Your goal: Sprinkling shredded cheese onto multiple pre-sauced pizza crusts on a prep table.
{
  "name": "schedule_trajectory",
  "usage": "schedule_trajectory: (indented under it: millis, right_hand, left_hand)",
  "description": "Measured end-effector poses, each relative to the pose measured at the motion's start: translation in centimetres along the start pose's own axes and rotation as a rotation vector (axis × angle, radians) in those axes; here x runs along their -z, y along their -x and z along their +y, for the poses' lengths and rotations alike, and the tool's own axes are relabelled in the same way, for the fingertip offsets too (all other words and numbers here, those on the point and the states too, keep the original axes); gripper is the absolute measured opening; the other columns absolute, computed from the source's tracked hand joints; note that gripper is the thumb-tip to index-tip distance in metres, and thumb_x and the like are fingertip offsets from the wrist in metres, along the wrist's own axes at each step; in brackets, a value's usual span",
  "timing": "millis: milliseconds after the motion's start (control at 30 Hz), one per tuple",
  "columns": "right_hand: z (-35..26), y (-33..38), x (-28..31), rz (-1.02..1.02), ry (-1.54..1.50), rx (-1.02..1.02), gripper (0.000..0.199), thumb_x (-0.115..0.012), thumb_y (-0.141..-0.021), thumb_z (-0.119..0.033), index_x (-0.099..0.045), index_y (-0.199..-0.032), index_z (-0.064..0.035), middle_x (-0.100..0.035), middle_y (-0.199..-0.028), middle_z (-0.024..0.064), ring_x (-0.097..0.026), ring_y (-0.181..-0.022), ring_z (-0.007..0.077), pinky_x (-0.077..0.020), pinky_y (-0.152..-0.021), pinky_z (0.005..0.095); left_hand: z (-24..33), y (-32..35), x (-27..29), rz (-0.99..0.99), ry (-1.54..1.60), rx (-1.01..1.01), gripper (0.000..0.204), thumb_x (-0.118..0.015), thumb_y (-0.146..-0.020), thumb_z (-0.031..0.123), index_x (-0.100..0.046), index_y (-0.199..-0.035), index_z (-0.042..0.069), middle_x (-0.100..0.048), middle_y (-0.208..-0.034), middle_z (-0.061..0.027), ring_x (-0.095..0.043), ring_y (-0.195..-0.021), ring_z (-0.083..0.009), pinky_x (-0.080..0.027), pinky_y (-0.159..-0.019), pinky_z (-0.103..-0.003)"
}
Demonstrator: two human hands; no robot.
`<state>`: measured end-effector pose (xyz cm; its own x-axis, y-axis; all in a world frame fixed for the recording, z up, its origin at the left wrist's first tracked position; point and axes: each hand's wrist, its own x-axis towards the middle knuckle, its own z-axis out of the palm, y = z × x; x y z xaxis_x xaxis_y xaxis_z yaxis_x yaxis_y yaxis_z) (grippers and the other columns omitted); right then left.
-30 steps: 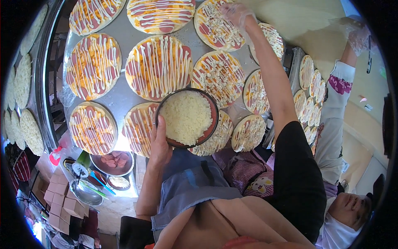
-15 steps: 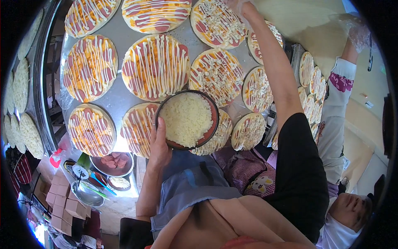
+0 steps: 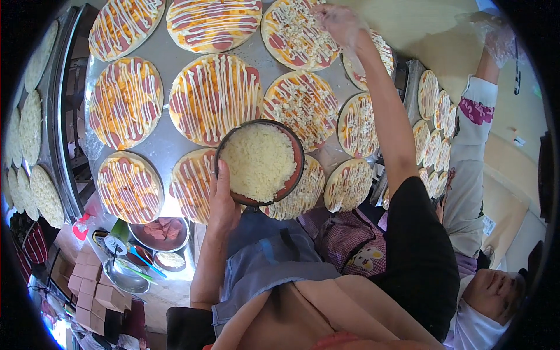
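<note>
White shredded cheese fills the bowl (image 3: 260,163), clamped at its rim by the left hand (image 3: 223,201). Gloved right hand (image 3: 338,20), fingers pinched together, sprinkles over a far pizza (image 3: 294,32). Best: scatter evenly, bowl level.

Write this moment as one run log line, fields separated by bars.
left hand: holds bowl of grated cheese | right hand: over far pizza | metal table: many pizzas

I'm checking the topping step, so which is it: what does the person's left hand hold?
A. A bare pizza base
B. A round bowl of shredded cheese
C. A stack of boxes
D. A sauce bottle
B: the left hand grips the rim of a round dark bowl heaped with pale shredded cheese, held over the pizzas.
</note>
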<state>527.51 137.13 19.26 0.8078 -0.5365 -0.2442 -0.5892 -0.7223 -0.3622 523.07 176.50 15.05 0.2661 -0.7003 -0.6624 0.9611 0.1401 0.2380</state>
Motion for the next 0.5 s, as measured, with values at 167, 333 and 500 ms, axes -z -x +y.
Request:
schedule_trajectory:
  millis: [167,333,500]
  right_hand:
    - [-7.7,10.8,0.4,-0.338,-0.316,0.203,0.028,-0.054,-0.091,-0.026,-0.064,-0.105,-0.004,-0.066,-0.088,0.0101,-0.062,-0.08,0.02,-0.0511,-0.074,0.0324]
    - [-14.1,15.8,-5.3,-0.376,0.164,0.534,0.033,-0.056,-0.087,-0.03,-0.061,-0.108,-0.0054,-0.061,-0.104,0.0147,-0.058,-0.097,0.0282,-0.046,-0.086,0.0371]
    - [-12.3,15.7,-5.4,-0.732,0.294,0.4,0.036,-0.057,-0.085,-0.028,-0.057,-0.114,-0.0072,-0.054,-0.12,0.0148,-0.052,-0.112,0.0283,-0.0424,-0.095,0.0366]
  left_hand:
    - [0.0,-1.7,-0.9,0.073,-0.026,-0.129,0.06,-0.038,-0.095,0.047,-0.035,-0.133,0.0,-0.049,-0.128,-0.0143,-0.052,-0.115,-0.0247,-0.045,-0.095,-0.04]
    - [0.0,-4.5,-1.4,0.085,-0.074,-0.201,0.058,-0.04,-0.095,0.047,-0.037,-0.132,0.002,-0.05,-0.126,-0.0121,-0.053,-0.113,-0.0226,-0.046,-0.094,-0.039]
    - [-0.5,-5.2,-1.5,0.057,-0.047,-0.192,0.055,-0.04,-0.095,0.046,-0.038,-0.13,0.003,-0.051,-0.125,-0.0107,-0.053,-0.112,-0.0216,-0.046,-0.092,-0.038]
